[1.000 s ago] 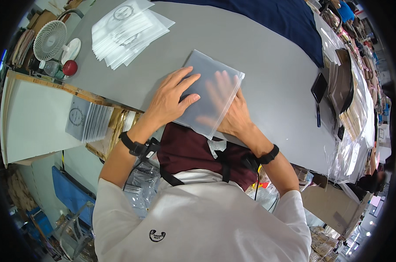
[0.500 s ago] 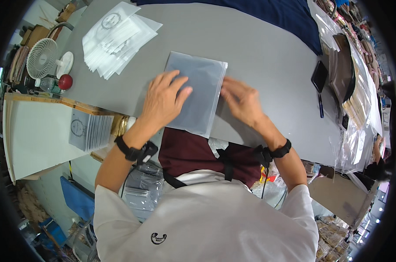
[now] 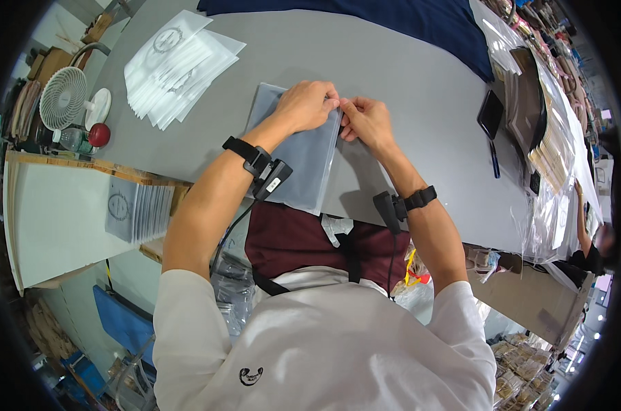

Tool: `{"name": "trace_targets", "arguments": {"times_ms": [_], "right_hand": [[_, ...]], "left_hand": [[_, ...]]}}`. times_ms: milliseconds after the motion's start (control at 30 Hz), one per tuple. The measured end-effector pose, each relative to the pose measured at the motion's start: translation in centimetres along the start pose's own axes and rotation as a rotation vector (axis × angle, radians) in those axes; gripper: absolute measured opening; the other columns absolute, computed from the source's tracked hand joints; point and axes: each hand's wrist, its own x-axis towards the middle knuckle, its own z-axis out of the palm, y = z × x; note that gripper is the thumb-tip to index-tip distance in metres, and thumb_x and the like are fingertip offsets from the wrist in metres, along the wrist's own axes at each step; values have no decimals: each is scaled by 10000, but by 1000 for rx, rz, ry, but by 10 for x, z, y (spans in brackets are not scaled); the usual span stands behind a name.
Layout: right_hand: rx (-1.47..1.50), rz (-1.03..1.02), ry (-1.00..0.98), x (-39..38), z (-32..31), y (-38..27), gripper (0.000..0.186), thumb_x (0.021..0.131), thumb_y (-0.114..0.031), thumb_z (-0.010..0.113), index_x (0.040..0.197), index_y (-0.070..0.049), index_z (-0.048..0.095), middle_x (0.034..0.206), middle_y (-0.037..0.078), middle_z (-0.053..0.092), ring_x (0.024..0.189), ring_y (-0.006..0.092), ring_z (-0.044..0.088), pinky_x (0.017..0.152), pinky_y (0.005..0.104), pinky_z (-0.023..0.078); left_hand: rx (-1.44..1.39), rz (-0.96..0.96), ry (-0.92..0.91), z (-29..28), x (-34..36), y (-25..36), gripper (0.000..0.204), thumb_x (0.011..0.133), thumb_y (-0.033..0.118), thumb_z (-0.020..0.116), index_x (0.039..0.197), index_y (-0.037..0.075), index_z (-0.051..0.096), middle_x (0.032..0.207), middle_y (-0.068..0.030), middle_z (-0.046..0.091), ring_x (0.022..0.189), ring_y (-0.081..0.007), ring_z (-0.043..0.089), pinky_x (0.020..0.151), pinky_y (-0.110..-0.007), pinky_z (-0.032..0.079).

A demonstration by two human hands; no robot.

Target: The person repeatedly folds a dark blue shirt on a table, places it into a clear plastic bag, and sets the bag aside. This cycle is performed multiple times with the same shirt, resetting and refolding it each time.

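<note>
A translucent, greyish plastic bag (image 3: 302, 168) lies flat on the grey table in front of me, its long right edge showing a paler strip. My left hand (image 3: 308, 105) reaches across the bag's upper part, fingers closed on its upper right corner. Right beside it, my right hand (image 3: 369, 123) pinches that same corner from the right, so the two sets of fingertips almost meet. The fingers cover the corner itself. At the far left lies a fanned pile of white frosted bags (image 3: 177, 65) with a round dark print.
Dark blue cloth (image 3: 365, 10) lies along the far edge. On the right are a black phone (image 3: 490, 113), a pen (image 3: 495, 159) and clear plastic packs (image 3: 540, 219). A white fan (image 3: 64, 98) and a bottle (image 3: 72, 140) stand left. Upright printed bags (image 3: 143, 209) fill a lower-left shelf.
My left hand has moved up and right across the bag to its upper right corner, its spread fingers closing. My right hand has shifted up and slightly left to meet it there.
</note>
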Motion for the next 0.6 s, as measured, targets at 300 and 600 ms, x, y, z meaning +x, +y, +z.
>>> {"name": "trace_targets", "arguments": {"times_ms": [300, 600], "right_hand": [[-76, -47, -68, -16, 3, -4, 250, 926, -195, 759, 1037, 28, 742, 819, 70, 734, 587, 117, 682, 485, 256, 515], [213, -39, -107, -10, 11, -6, 265, 979, -204, 691, 1079, 40, 716, 775, 97, 718, 696, 166, 741, 583, 294, 600]], "left_hand": [[-391, -49, 47, -4, 1, -15, 196, 983, 245, 715, 1052, 66, 755, 827, -84, 733, 764, -250, 662, 754, -383, 528], [-183, 42, 146, 1, -9, -16, 213, 993, 256, 692, 1045, 56, 743, 975, -113, 763, 889, -297, 708, 826, -402, 539]]}}
